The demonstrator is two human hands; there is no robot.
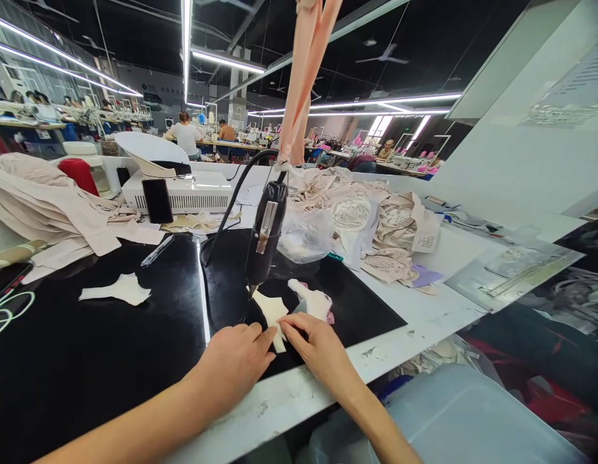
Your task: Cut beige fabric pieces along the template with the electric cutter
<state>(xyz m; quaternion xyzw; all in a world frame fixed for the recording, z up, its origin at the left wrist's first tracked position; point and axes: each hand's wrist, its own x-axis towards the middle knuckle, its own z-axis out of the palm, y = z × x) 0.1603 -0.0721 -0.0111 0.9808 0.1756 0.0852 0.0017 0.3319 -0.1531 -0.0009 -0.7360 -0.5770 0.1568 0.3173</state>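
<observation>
A small cream fabric piece (271,308) with curved edges lies on the black mat, between my two hands. My left hand (238,361) has its fingers curled in, the index finger and thumb at the lower left edge of the piece. From the other side my right hand (318,351) pinches the piece's edge with thumb and index finger. Just above the piece hangs a black pen-like tool (265,235) with a metal tip, slung from a peach fabric strip (301,77); neither hand touches it. What lies under my fingertips is hidden.
Another cream piece (119,290) lies on the mat (149,348) at left, and white and pink pieces (316,301) at right. Beige garments (400,225) and a plastic bag (306,235) are piled behind. A white box (202,193), phone (157,201) and cable (231,212) stand nearby.
</observation>
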